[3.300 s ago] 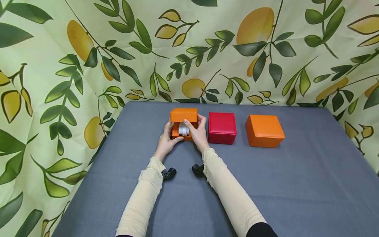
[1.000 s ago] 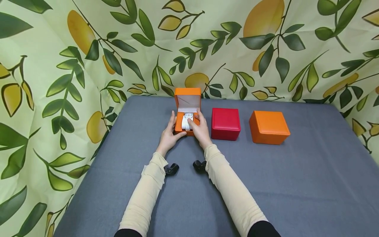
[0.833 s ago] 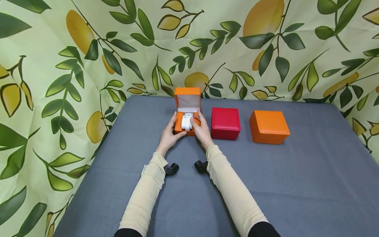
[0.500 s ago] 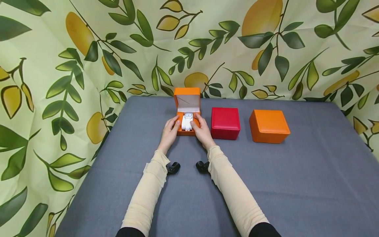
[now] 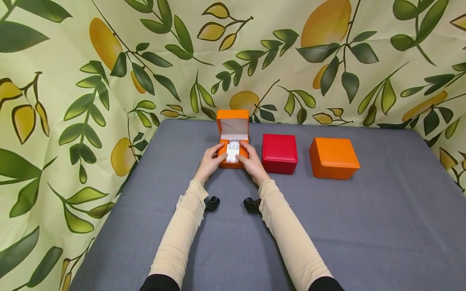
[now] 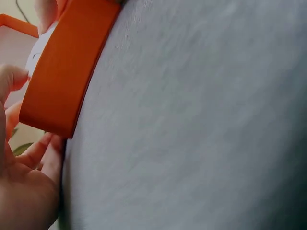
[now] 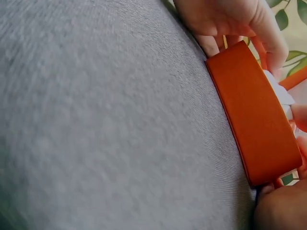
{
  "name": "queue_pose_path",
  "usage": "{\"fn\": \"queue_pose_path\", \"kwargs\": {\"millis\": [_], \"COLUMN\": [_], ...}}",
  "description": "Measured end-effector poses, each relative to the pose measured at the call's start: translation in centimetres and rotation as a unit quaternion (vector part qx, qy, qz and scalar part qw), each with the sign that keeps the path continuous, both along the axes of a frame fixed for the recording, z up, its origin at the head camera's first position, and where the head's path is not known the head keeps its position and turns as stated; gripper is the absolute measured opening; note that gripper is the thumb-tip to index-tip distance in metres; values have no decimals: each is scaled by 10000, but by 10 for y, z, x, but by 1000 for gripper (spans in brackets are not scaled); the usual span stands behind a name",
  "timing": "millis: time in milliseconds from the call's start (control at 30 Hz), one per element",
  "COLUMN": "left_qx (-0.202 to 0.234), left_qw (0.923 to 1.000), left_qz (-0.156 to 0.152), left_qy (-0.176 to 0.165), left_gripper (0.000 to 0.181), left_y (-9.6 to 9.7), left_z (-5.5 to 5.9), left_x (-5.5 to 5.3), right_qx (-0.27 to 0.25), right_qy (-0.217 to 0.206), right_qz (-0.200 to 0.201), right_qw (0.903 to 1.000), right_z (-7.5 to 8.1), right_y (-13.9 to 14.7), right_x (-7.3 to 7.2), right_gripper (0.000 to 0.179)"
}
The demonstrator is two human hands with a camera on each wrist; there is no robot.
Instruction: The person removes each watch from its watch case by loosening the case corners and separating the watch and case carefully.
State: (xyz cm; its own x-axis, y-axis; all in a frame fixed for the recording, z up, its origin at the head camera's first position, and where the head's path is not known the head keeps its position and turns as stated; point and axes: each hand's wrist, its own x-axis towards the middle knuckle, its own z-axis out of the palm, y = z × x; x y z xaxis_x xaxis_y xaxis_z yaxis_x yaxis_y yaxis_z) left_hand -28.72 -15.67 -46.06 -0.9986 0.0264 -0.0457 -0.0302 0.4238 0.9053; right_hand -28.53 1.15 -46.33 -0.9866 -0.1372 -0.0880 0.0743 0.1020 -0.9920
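An orange watch box (image 5: 233,165) stands on the table with its lid (image 5: 233,114) raised, showing a pale lining. Inside sits a white watch (image 5: 233,151), dial facing up. From the left, my left hand (image 5: 209,162) holds the box's side, its thumb reaching over the rim to the watch's left edge. My right hand (image 5: 253,162) mirrors it on the right side, thumb at the watch's right edge. In the left wrist view the box's orange front wall (image 6: 67,72) hides most of the watch. White parts of the watch (image 7: 279,91) show beyond that wall in the right wrist view.
Close to the right of the open box stands a red closed box (image 5: 279,153). Further right is another closed orange box (image 5: 333,158), slightly turned. A grey cloth covers the table (image 5: 233,242). Behind hangs a leaf-patterned curtain (image 5: 255,60).
The lid went from partly raised to fully up, baring the watch. My left thumb moved from the box's front edge to the watch's left side; the right thumb shifted to its right edge.
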Motion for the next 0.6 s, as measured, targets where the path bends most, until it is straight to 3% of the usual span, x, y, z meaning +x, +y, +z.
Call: {"fn": "queue_pose_path", "kwargs": {"millis": [133, 367, 600], "left_qx": [-425, -561, -606], "left_qw": [9984, 9925, 9891], "left_qz": [-322, -696, -982], "left_qy": [-188, -830, -914], "left_gripper": [52, 60, 72], "left_y": [-2, -5, -3], "left_z": [7, 11, 12], "left_x": [-6, -12, -12], "right_qx": [259, 1057, 1891], "right_qy": [163, 94, -6], "right_qz": [143, 167, 129], "right_qw": [9994, 9942, 9819], "right_z": [-1, 1, 13], "right_y": [-1, -9, -7], "right_x": [0, 0, -6], "right_gripper": [58, 71, 81]}}
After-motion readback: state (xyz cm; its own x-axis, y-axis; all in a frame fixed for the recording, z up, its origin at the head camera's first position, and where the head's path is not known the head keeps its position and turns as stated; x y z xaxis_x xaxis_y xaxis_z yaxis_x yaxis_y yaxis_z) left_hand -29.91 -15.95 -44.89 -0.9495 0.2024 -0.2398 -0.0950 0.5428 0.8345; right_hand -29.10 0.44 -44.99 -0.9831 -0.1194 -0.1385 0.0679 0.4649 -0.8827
